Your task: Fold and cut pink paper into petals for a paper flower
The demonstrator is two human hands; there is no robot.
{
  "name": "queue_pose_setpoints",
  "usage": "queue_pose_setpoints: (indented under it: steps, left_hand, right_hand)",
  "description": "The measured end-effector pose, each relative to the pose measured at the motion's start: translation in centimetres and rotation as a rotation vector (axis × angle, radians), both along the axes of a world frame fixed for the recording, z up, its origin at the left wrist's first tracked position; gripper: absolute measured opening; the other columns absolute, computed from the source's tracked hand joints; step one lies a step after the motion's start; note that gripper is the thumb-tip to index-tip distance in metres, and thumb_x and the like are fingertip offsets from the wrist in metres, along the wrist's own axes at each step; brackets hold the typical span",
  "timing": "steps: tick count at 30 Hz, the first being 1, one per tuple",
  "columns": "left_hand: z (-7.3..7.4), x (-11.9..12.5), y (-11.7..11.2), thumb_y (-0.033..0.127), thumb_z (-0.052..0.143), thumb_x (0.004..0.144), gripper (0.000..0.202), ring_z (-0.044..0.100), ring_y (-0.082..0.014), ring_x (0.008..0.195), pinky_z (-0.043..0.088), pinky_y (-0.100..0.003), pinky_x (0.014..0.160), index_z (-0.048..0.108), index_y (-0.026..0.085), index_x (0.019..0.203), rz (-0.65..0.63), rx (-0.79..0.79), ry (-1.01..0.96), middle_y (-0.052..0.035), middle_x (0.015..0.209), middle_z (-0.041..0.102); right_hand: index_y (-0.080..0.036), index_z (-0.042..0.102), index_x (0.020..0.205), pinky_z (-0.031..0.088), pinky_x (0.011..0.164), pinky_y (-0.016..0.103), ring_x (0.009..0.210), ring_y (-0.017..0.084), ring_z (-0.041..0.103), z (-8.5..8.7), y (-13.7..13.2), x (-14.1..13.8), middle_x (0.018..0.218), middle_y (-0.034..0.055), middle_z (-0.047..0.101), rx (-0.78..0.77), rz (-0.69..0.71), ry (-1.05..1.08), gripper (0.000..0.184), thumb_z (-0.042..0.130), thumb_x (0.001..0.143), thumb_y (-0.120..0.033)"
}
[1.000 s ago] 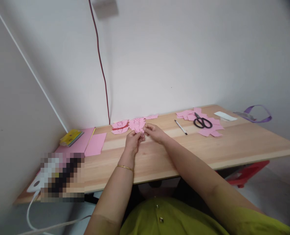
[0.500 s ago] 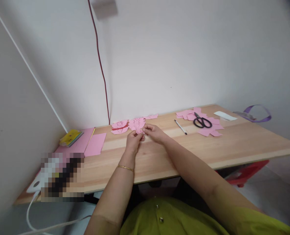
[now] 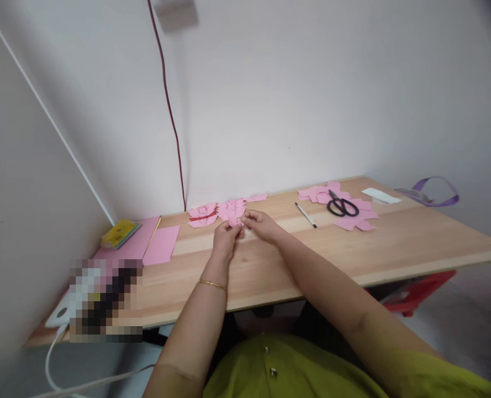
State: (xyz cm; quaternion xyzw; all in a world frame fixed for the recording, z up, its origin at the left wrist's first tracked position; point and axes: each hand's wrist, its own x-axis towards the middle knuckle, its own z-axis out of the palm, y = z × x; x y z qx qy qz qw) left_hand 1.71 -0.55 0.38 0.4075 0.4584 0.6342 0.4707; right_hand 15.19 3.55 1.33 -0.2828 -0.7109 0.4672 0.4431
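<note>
My left hand (image 3: 225, 236) and my right hand (image 3: 260, 223) meet over the wooden table (image 3: 295, 260), fingertips pinched together on a small folded pink paper piece (image 3: 236, 221). Just beyond them lie folded pink paper shapes (image 3: 231, 209) and another pink shape with a red strip (image 3: 202, 214). A gold bangle circles my left wrist.
Flat pink sheets (image 3: 161, 244) and a yellow pad (image 3: 119, 232) lie at the left. A pen (image 3: 306, 215), black scissors (image 3: 342, 207) on pink offcuts, a white slip (image 3: 380, 195) and a purple ribbon (image 3: 434, 192) sit to the right. A red cable (image 3: 171, 110) runs down the wall.
Nothing much has changed; both hands stay pinched on the pink paper piece, with only slight finger movement.
</note>
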Motion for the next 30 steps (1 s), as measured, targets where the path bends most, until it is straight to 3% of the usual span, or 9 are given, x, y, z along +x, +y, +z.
queue_pose_setpoints:
  steps: [7,13,20,30]
  left_hand:
    - [0.08,0.1,-0.05,0.024,0.072,0.057,0.023,0.053,-0.009,0.051,0.044,-0.023,0.054,0.065,0.011,0.074,0.009,-0.014,0.03,-0.0005,0.059,0.06]
    - [0.16,0.05,-0.02,0.023,0.071,0.057,0.021,0.052,-0.0083,0.05,0.042,-0.021,0.051,0.065,0.011,0.074,0.01,-0.02,0.055,-0.0002,0.058,0.06]
    - [-0.03,0.07,-0.09,0.024,0.071,0.057,0.019,0.051,-0.0089,0.049,0.042,-0.021,0.05,0.064,0.011,0.07,-0.013,-0.022,0.112,0.0005,0.055,0.058]
    - [-0.22,-0.13,0.01,0.024,0.072,0.058,0.021,0.053,-0.0095,0.048,0.043,-0.022,0.051,0.065,0.011,0.071,-0.013,-0.039,0.086,-0.0015,0.056,0.061]
  right_hand:
    - [-0.017,0.05,0.066,0.033,0.062,0.023,0.062,0.011,0.042,0.32,-0.14,0.1,0.063,-0.0031,0.046,0.056,-0.038,-0.059,0.024,0.051,0.08,-0.036]
    - [-0.017,0.047,0.063,0.034,0.061,0.023,0.06,0.01,0.042,0.28,-0.09,0.12,0.06,-0.0036,0.045,-0.006,-0.053,-0.072,0.03,0.049,0.081,-0.041]
    - [-0.016,0.053,0.07,0.036,0.065,0.023,0.066,0.011,0.047,0.1,-0.17,-0.13,0.067,-0.0024,0.051,0.04,-0.009,-0.041,0.019,0.054,0.077,-0.033]
    - [-0.016,0.052,0.068,0.034,0.063,0.023,0.062,0.01,0.043,-0.07,-0.03,-0.1,0.063,-0.0039,0.047,-0.01,0.005,-0.019,0.023,0.052,0.08,-0.036]
